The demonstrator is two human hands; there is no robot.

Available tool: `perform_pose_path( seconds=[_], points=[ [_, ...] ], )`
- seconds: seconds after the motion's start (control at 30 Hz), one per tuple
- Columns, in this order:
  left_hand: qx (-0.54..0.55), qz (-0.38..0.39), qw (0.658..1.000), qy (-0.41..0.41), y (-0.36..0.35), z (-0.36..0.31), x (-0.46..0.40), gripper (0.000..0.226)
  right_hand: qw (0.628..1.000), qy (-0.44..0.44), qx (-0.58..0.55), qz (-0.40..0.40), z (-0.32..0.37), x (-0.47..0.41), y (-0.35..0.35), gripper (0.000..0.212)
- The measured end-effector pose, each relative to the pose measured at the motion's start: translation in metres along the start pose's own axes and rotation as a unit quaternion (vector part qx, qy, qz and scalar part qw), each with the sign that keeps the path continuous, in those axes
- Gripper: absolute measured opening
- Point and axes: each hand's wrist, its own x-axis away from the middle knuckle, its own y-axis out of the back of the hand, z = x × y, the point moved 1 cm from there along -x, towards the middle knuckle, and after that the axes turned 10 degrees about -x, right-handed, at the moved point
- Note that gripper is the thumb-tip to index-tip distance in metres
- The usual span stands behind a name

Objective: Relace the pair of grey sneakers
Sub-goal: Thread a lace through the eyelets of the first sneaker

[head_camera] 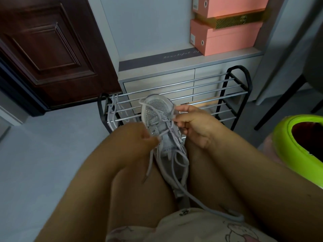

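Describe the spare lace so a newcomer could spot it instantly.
Start at the black metal shoe rack standing against the pale drawer unit. At its left end, a loose pale lace hangs over the rails. Unlike the lace threaded through the grey sneaker held between the knees, it hangs free, attached to no shoe.

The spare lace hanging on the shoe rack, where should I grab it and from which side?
Pinch the spare lace where it drapes over the shoe rack bars at the left end, coming from above; both strands hang loose below, so lifting upward should free it.

Bare floor (43,154) lies open leftward; shoe rack (201,95) blocks ahead, green bin (279,137) crowds the right.
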Motion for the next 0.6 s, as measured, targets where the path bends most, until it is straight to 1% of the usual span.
perform_pose_path(
  seconds=[0.03,0.1,0.17,0.2,0.27,0.33,0.4,0.5,0.57,0.6],
  points=[
    [0.021,-0.058,0.998,-0.008,-0.004,-0.008,-0.005,0.034,1.0,0.007,-0.005,-0.005,0.0,0.0,-0.001,0.029],
    [-0.003,-0.124,0.991,-0.049,-0.016,-0.03,-0.013,0.031,1.0,0.014,-0.021,-0.006,-0.001,0.001,-0.003,0.027],
    [-0.027,-0.113,0.992,-0.055,-0.026,-0.031,-0.023,0.034,0.999,0.01,-0.034,0.024,0.0,0.003,-0.002,0.024],
    [-0.033,-0.104,0.992,-0.054,-0.029,-0.026,-0.028,0.031,0.998,0.004,-0.042,0.048,0.002,0.003,-0.002,0.023],
    [0.018,-0.106,0.992,-0.068,-0.03,-0.019,-0.03,0.023,0.994,0.002,-0.074,0.074,0.005,0.004,-0.001,0.019],
    [0.073,-0.096,0.989,-0.082,-0.03,-0.018,-0.027,0.022,0.989,0.023,-0.131,0.065,0.009,0.004,-0.001,0.02],
    [0.111,-0.071,0.988,-0.082,-0.027,-0.015,-0.026,0.022,0.979,0.056,-0.186,0.057,0.015,0.002,-0.001,0.023],
    [0.175,-0.017,0.981,-0.077,-0.018,-0.008,-0.019,0.022,0.965,0.1,-0.239,0.028,0.024,-0.003,0.007,0.023],
    [0.194,0.011,0.977,-0.088,-0.013,-0.005,-0.016,0.019,0.953,0.093,-0.287,0.024,0.026,-0.009,0.01,0.021],
    [0.194,0.02,0.976,-0.098,-0.012,-0.004,-0.015,0.019,0.947,0.079,-0.31,0.036,0.025,-0.012,0.01,0.021]
  ],
)
